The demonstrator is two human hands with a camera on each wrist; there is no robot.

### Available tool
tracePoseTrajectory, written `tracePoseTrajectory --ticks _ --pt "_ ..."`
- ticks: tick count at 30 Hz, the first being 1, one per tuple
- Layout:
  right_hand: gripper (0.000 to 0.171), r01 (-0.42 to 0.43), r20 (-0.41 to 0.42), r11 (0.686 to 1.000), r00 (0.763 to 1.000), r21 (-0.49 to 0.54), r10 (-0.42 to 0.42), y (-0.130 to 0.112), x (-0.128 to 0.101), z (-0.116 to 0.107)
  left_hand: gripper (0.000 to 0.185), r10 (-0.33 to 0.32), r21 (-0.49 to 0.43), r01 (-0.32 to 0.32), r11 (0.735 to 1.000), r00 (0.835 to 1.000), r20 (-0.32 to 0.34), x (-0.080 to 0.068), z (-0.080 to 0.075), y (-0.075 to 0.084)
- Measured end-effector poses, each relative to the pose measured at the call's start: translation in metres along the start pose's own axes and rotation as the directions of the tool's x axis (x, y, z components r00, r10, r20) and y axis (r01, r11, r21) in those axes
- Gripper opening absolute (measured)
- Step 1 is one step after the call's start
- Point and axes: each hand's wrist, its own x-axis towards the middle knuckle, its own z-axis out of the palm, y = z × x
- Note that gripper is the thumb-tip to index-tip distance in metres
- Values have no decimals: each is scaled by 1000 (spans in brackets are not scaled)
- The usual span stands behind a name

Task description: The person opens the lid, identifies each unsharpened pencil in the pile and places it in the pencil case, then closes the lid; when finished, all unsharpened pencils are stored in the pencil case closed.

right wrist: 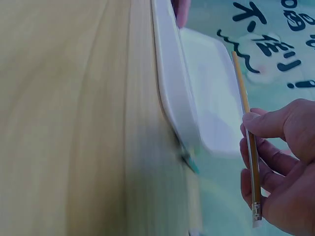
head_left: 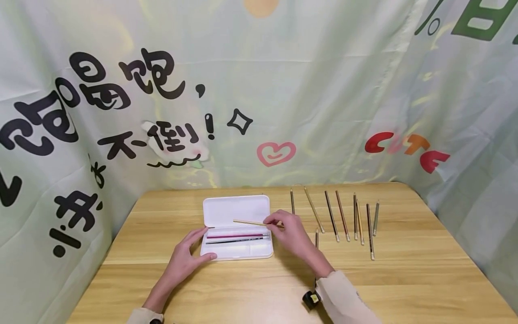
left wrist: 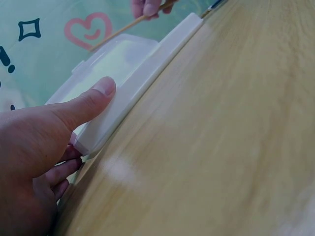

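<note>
Over the open white pencil case [head_left: 236,211], mid-table: right hand [head_left: 289,231] pinching a tan pencil [head_left: 250,222] between thumb and fingers, tip pointing left above the tray. Left hand [head_left: 187,256] steadying the case's near-left corner, thumb flat, fingers loosely around the edge. Two pencils [head_left: 236,238] already inside. Probably loading step; next up, lowering it level beside those. Backdrop [head_left: 323,90] reads "CUTE" plus Chinese lettering.

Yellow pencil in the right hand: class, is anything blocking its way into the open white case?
Nothing visible does. The yellow pencil hangs over the open white case, whose tray holds two pencils with room beside them.
</note>
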Motion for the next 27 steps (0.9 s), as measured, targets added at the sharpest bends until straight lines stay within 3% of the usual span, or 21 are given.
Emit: tracePoseTrajectory --ticks 7,15,22,27 --pt "15 32 29 999 999 39 -33 -10 14 31 85 -5 -6 5 1000 1000 -1 0 0 -1" --pt "13 36 128 998 991 46 -41 -15 21 56 84 -23 -10 23 1000 1000 5 1 0 -1" --pt "11 -1 198 999 980 49 -9 -17 23 65 84 -20 -14 20 1000 1000 5 1 1 -1" --pt "12 -16 194 998 981 57 5 -17 23 65 85 -26 -13 26 1000 1000 6 0 0 -2"
